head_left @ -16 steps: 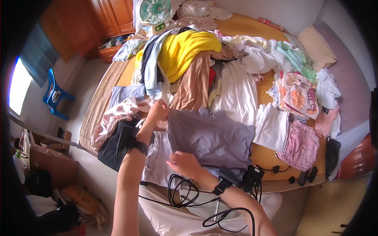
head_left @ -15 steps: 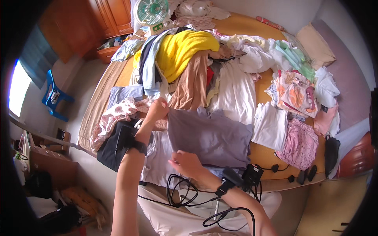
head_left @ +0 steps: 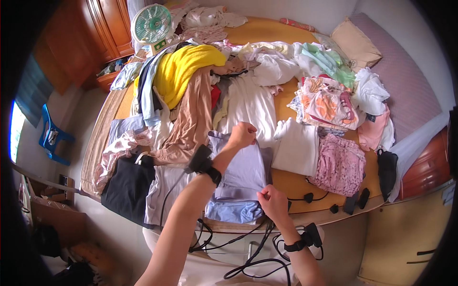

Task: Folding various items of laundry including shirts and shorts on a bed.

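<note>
A lavender-grey garment [head_left: 238,167] lies folded over at the front middle of the bed, with a darker grey part showing along its right side. At its far right corner my left hand [head_left: 243,135] is closed, pinching the cloth. My right hand [head_left: 274,200] is closed at the near right corner, fingertips on the cloth's edge. A light blue folded piece [head_left: 234,211] shows at the near edge below the garment. To its left lie a whitish garment [head_left: 161,190] and a black one [head_left: 126,186]. Both wrists wear black straps with small devices.
Behind is a heap with a yellow cloth [head_left: 183,71], brown trousers [head_left: 191,114] and white clothes [head_left: 248,102]. To the right lie a folded white garment [head_left: 296,148] and pink patterned clothing [head_left: 336,162]. Black cables [head_left: 253,267] hang before me. A fan [head_left: 152,24] stands at the far left.
My left hand has moved right, carrying the garment's left side over, so it lies narrower. My right hand has moved right to the near corner. The view has shifted rightward.
</note>
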A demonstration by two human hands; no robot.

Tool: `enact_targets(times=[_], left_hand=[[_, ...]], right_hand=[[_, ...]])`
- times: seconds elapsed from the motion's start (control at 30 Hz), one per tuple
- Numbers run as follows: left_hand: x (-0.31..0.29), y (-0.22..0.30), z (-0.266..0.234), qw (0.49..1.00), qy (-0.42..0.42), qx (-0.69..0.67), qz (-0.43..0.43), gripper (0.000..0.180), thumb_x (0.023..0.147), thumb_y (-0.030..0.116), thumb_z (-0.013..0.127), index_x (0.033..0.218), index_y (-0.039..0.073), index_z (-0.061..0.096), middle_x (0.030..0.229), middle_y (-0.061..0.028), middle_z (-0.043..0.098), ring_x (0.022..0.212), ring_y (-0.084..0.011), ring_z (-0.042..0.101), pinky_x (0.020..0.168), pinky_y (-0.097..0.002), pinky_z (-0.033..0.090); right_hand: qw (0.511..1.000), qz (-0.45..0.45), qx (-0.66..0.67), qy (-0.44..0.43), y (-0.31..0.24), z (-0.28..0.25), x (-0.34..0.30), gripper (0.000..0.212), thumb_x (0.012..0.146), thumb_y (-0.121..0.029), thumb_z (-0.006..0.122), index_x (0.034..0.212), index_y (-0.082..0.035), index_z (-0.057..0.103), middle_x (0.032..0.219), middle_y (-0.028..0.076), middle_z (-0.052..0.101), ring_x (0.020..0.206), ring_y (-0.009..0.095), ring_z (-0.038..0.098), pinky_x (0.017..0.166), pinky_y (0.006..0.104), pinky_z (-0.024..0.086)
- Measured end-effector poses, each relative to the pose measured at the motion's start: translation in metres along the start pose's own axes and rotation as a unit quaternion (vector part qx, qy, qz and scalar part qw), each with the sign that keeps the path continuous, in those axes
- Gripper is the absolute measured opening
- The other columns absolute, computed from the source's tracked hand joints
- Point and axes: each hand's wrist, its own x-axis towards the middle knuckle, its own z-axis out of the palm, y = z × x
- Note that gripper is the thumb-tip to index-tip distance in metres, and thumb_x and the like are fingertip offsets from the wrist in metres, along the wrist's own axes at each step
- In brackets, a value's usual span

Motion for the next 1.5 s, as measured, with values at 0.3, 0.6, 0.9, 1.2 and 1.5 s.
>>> enact_targets(times=[0.3,0.6,0.9,1.2,1.5], left_hand=[[0.004,-0.031,0.056,0.999,-0.027,0.005,0.024,0.017,0.075,0.004,0.058,0.089,-0.004,0.063,0.067,-0.0103,0.065,0.060,-0.0140,0.064,0.058,-0.0237,0.051],[-0.017,-0.035,0.043,0.992,0.005,0.091,0.087,0.030,0.072,0.017,0.062,0.100,0.008,0.063,0.088,-0.0115,0.064,0.065,-0.0208,0.064,0.062,-0.0305,0.051],[-0.149,-0.021,-0.045,0.916,-0.183,0.313,0.173,0.047,0.064,0.020,0.070,0.107,0.007,0.057,0.101,-0.0088,0.058,0.094,-0.0267,0.057,0.078,-0.0338,0.047],[-0.170,-0.046,-0.061,0.908,-0.208,0.343,0.124,0.034,0.067,0.010,0.062,0.101,0.004,0.057,0.101,-0.0118,0.060,0.093,-0.0295,0.057,0.078,-0.0387,0.046],[-0.153,-0.019,-0.057,0.960,-0.091,0.211,0.157,0.026,0.075,0.017,0.056,0.097,0.003,0.056,0.083,-0.0167,0.062,0.078,-0.0341,0.060,0.067,-0.0406,0.046]], right_hand=[[0.998,0.000,-0.064,-0.010,0.034,0.012,-0.003,0.017,0.078,-0.024,0.060,0.078,-0.010,0.051,0.067,0.011,0.058,0.064,0.033,0.058,0.055,0.0436,0.044],[0.996,-0.020,-0.085,-0.018,0.036,0.006,-0.005,0.014,0.078,-0.023,0.059,0.077,-0.010,0.054,0.065,0.011,0.059,0.064,0.034,0.059,0.055,0.0445,0.045],[0.979,-0.200,0.020,0.028,0.020,-0.011,0.017,0.011,0.073,-0.015,0.063,0.081,-0.007,0.062,0.077,0.011,0.059,0.072,0.030,0.059,0.061,0.0389,0.046],[0.972,-0.182,-0.056,-0.135,0.010,0.015,0.013,0.048,0.074,-0.044,0.063,0.098,-0.002,0.061,0.094,0.015,0.061,0.089,0.030,0.059,0.076,0.0389,0.045],[0.979,-0.194,-0.068,0.000,0.024,0.016,0.026,0.027,0.070,-0.020,0.064,0.090,-0.003,0.058,0.088,0.013,0.061,0.084,0.032,0.057,0.073,0.0380,0.046]])
